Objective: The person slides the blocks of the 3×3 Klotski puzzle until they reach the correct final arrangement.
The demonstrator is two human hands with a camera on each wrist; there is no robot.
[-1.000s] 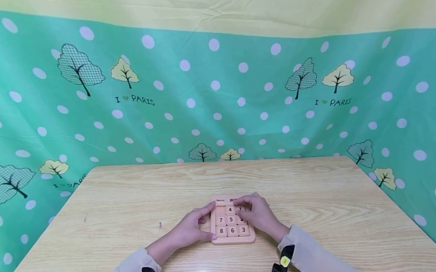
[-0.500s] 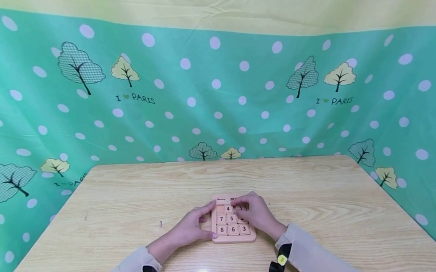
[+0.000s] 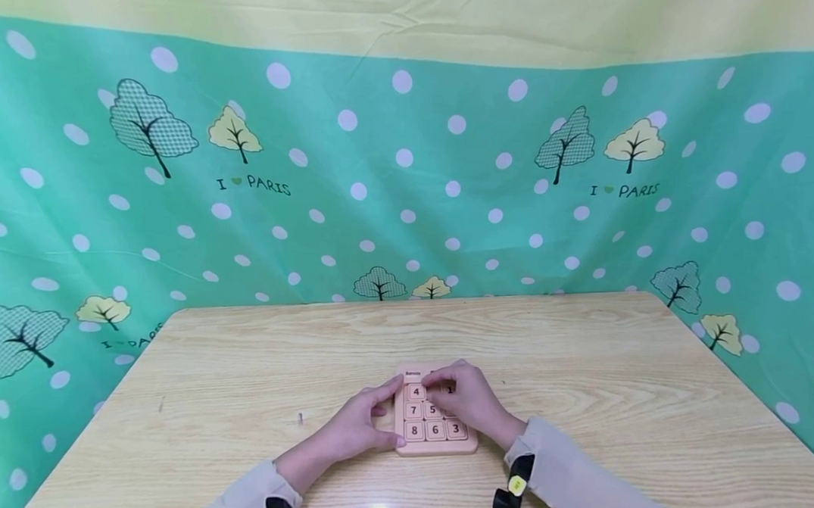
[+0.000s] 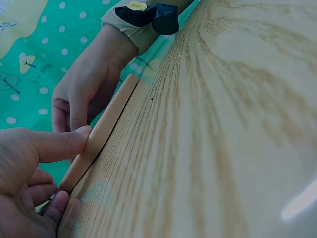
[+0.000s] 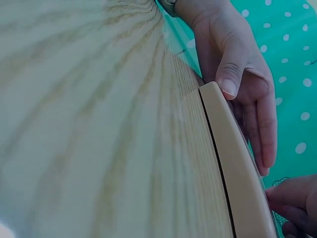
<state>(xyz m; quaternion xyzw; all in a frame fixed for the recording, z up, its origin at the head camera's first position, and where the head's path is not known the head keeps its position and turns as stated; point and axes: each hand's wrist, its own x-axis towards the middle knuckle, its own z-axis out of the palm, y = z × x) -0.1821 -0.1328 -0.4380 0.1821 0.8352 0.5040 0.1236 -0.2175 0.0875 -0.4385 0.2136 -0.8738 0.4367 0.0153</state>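
Note:
A pink number slide puzzle (image 3: 437, 449) lies flat on the table, with square number tiles inside its frame. My left hand (image 3: 353, 428) holds its left side, thumb at the lower corner and forefinger near the upper one. In the left wrist view, that thumb (image 4: 64, 145) presses the puzzle's near edge (image 4: 106, 129). The 4 tile (image 3: 414, 392) sits in the top left slot. Thumb and forefinger of my right hand (image 3: 473, 399) pinch at its right edge. This hand hides the top middle slot and part of the right column. Tiles 7, 5, 8, 6 and 3 show below.
The wood-grain table (image 3: 248, 367) stretches out on both sides of the puzzle. A small dark mark (image 3: 300, 418) shows on it to the left. Behind hangs a green dotted cloth (image 3: 404, 186) with printed trees. A black strapped device (image 3: 513, 492) is on the right wrist.
The 4 tile has slid left from the top middle slot to the top left slot. My right hand has shifted left with it, while my left hand stays at the puzzle's side.

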